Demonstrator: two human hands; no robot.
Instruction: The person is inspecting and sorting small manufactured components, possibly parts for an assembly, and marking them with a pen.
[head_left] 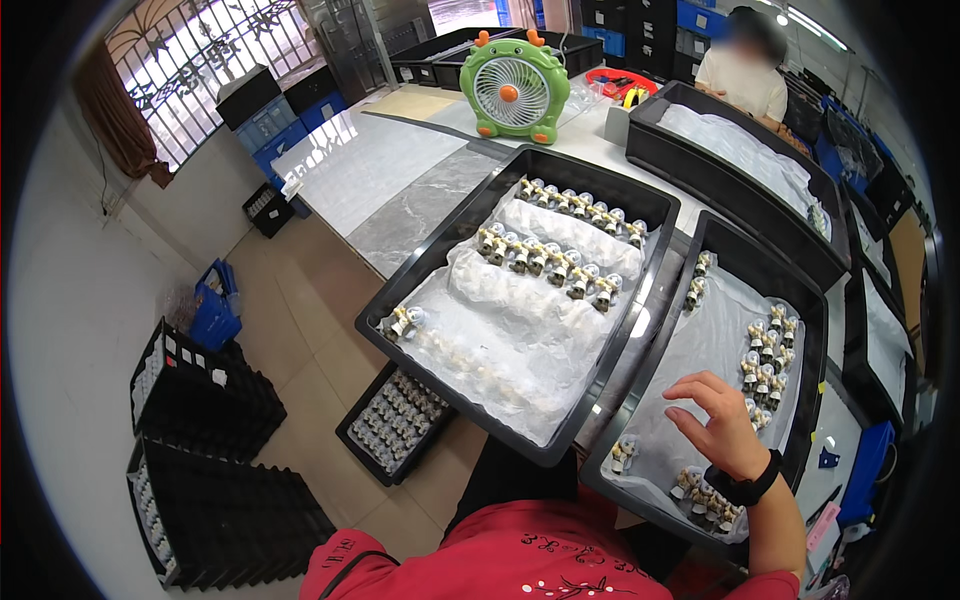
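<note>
Nearest the lens, red shirt (520,560) along the lower edge, with right forearm rising from it, black wristband (745,487) at the wrist. Right hand (722,425) open and empty, fingers (690,390) spread and slightly curled, hovering over right-hand black tray (720,240); contact with the liner not clear. Left hand out of sight.

Right-hand tray lined with white plastic sheet (700,350) and holding small cream-and-clear figurines: cluster (768,365) just right of the fingertips, two (697,280) near the far left corner, one (625,455) at the near left corner, group (705,500) just below the wrist.

Large black tray (420,270) to the left, tilted off the table edge toward the lap, lined with crumpled white sheeting (520,340). Inside: far row of figurines (580,210), second row (545,262) nearer, single figurine (405,322) at the left edge, more faintly visible beneath the sheeting.

Third black tray (650,130) farther back, liner white, contents mostly unclear. Green fan (514,88) on grey marble table (400,170). Person in white top (745,75) seated at the far side. On the floor, small tray of figurines (395,422) and stacked black crates (205,460) at left.
</note>
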